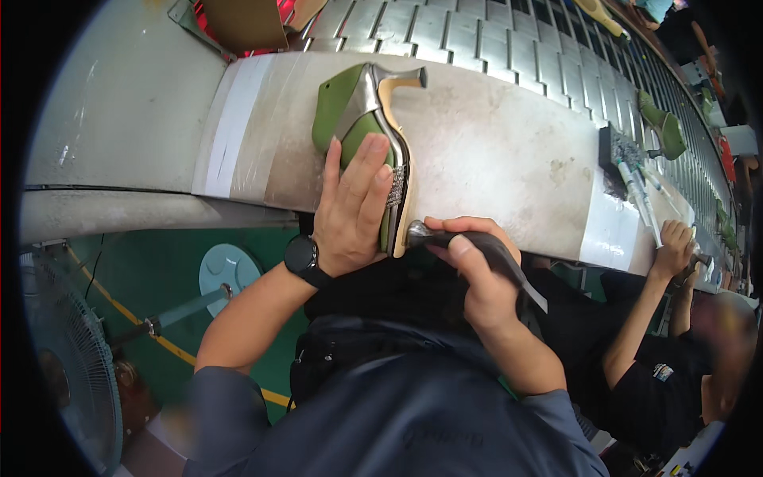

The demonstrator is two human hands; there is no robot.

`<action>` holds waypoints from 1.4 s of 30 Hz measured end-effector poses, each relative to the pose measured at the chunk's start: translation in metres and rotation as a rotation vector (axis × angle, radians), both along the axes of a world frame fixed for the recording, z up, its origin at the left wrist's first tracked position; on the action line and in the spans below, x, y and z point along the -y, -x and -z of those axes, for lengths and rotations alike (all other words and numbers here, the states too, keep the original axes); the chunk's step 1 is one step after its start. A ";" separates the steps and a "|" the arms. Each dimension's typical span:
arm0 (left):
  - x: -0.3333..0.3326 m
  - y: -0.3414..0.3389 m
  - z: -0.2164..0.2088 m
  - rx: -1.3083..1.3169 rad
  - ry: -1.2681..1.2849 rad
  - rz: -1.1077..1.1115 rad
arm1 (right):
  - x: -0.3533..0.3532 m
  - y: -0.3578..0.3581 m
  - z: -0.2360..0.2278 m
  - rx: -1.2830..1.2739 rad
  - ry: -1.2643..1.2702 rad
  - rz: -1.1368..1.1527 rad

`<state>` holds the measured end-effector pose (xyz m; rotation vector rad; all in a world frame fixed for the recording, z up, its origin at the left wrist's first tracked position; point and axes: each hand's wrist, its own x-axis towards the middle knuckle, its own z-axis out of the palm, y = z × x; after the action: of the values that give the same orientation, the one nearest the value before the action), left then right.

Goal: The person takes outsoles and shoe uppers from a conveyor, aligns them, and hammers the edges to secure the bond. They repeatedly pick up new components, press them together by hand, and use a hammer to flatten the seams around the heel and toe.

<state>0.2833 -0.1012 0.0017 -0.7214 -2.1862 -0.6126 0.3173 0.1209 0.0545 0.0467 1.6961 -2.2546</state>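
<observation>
A green and silver high-heeled shoe (347, 99) lies on its side on the worktable (493, 151), its heel toward the far side and its toe toward me. A sparkling band crosses its forefoot, and its tan sole faces right. My left hand (350, 211) grips the forefoot, fingers laid along the upper; the thumb is mostly hidden. In my right hand (486, 278) is a shoemaker's hammer (416, 233), closed in the fingers near its head. The rounded metal head meets the sole edge near the toe; whether it presses there I cannot tell.
A slatted metal conveyor (445, 32) runs behind the table, carrying another green shoe (664, 127). At right, a co-worker's hand (675, 246) is near brushes (636, 191) and a dark box (616, 155). A fan (71, 358) and blue stool (226, 274) stand at left.
</observation>
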 end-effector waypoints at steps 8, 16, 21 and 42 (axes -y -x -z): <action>0.004 -0.006 0.006 0.047 0.081 -0.030 | 0.003 0.009 0.007 0.022 0.165 0.051; 0.005 -0.004 0.007 0.018 0.115 -0.055 | -0.007 0.058 -0.019 -0.060 0.085 -0.044; 0.005 -0.002 0.009 0.019 0.108 -0.062 | 0.001 0.080 -0.028 -0.097 0.044 -0.104; 0.000 -0.005 0.007 0.095 -0.054 -0.048 | 0.002 0.084 -0.047 -0.767 -0.379 -0.388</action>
<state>0.2880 -0.1007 -0.0050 -0.6217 -2.2578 -0.6908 0.2337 0.1191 0.1013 -1.0818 2.2151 -1.7216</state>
